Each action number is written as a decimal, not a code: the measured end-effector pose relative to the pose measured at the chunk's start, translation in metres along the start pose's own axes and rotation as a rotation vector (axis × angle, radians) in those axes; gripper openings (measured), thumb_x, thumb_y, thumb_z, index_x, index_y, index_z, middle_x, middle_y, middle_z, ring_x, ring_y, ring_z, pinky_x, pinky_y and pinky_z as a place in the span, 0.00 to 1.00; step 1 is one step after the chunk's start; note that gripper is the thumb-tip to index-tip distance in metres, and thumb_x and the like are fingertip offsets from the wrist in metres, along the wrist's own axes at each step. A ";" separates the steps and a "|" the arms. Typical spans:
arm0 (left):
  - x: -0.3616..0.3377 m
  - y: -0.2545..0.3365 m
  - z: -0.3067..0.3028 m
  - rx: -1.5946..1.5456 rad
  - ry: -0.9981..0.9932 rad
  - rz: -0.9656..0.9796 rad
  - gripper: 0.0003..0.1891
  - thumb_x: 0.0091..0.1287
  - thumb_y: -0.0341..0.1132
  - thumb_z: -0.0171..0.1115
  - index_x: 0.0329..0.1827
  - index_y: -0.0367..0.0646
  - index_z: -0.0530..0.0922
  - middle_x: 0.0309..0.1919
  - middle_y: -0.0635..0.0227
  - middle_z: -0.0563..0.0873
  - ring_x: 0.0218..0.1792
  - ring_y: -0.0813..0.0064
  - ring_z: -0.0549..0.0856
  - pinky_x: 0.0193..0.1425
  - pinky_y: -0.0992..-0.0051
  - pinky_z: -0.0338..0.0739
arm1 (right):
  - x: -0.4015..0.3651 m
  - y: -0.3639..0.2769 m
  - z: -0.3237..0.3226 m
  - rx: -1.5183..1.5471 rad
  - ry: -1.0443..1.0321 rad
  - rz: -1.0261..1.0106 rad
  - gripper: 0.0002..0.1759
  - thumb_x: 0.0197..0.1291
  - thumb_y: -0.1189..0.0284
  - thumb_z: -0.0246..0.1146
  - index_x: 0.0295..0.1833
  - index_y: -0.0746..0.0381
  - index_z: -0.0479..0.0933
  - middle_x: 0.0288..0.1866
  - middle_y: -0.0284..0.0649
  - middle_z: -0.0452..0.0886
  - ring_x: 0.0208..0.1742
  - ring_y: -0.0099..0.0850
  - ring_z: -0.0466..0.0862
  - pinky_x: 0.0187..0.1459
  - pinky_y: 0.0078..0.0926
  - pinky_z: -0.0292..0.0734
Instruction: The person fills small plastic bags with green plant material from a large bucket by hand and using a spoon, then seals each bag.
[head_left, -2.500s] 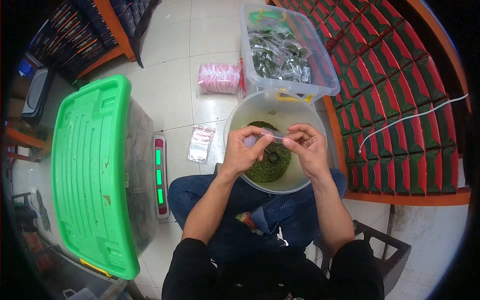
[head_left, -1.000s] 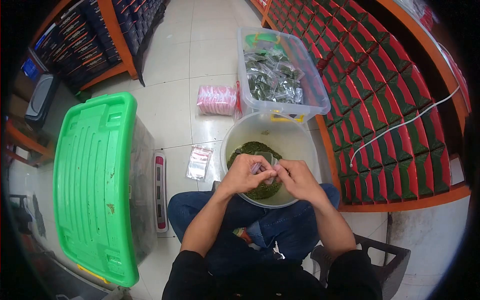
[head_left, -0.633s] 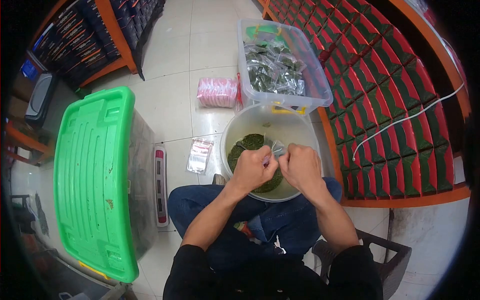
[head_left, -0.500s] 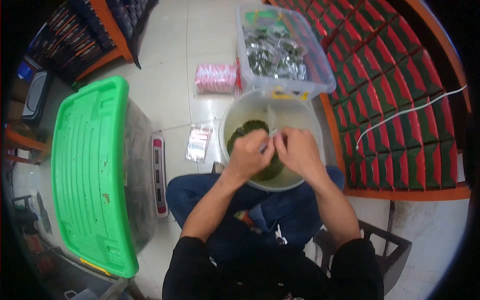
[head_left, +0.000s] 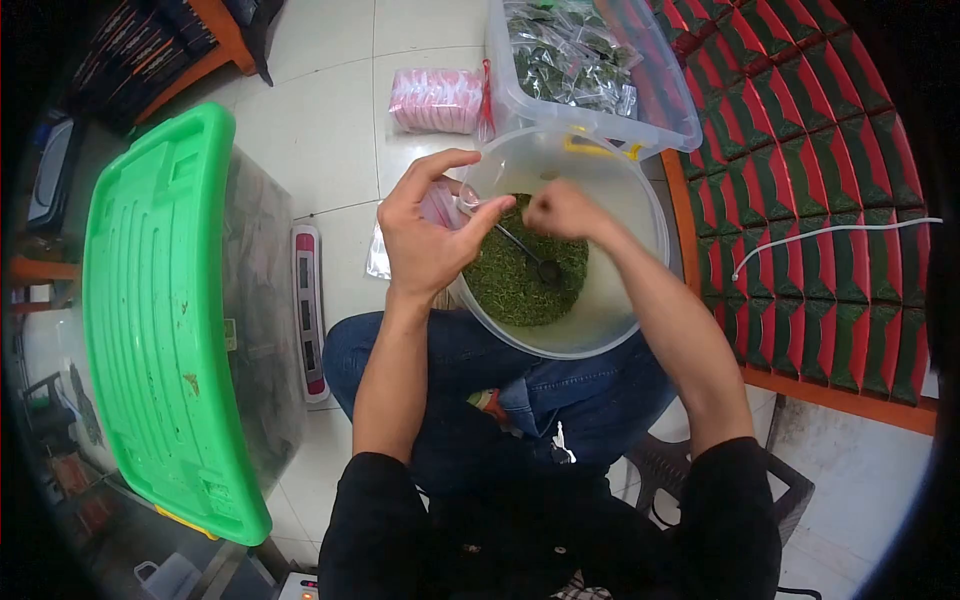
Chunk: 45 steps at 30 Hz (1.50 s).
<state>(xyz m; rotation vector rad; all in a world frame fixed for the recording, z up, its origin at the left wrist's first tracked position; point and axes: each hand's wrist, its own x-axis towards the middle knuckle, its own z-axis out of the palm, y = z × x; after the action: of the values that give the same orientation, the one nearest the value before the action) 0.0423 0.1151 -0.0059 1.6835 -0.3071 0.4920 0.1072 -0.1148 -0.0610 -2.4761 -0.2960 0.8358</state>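
Head view. Left hand (head_left: pixel 428 243) is raised at the near-left rim of the white bucket (head_left: pixel 640 205), thumb and fingers pinched on a small clear bag (head_left: pixel 466 204). Right hand (head_left: pixel 560 211) is curled closed above the loose green leaves (head_left: pixel 515 285); what it grips cannot be made out. A black scoop (head_left: pixel 535 258) lies on the leaves. Behind the bucket is a clear tub (head_left: pixel 668 95) of filled bags.

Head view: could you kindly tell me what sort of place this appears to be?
Probably a tea shop's packing corner: shelves of red-and-green boxes, a bucket of loose green leaves by the left hand with its small clear bag, and a tub of filled packets.
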 end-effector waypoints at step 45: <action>-0.020 0.017 0.040 0.047 -0.064 -0.041 0.23 0.55 0.29 0.82 0.54 0.41 0.85 0.47 0.62 0.90 0.28 0.81 0.84 0.29 0.79 0.78 | -0.148 -0.020 -0.042 0.844 0.875 -0.249 0.10 0.77 0.69 0.60 0.52 0.65 0.80 0.34 0.34 0.83 0.31 0.19 0.79 0.33 0.17 0.73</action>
<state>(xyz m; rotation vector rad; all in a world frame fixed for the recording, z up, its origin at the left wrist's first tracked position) 0.0229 0.0718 -0.0057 1.7501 -0.3088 0.4178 0.0155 -0.1664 0.0532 -1.7160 0.0695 -0.2493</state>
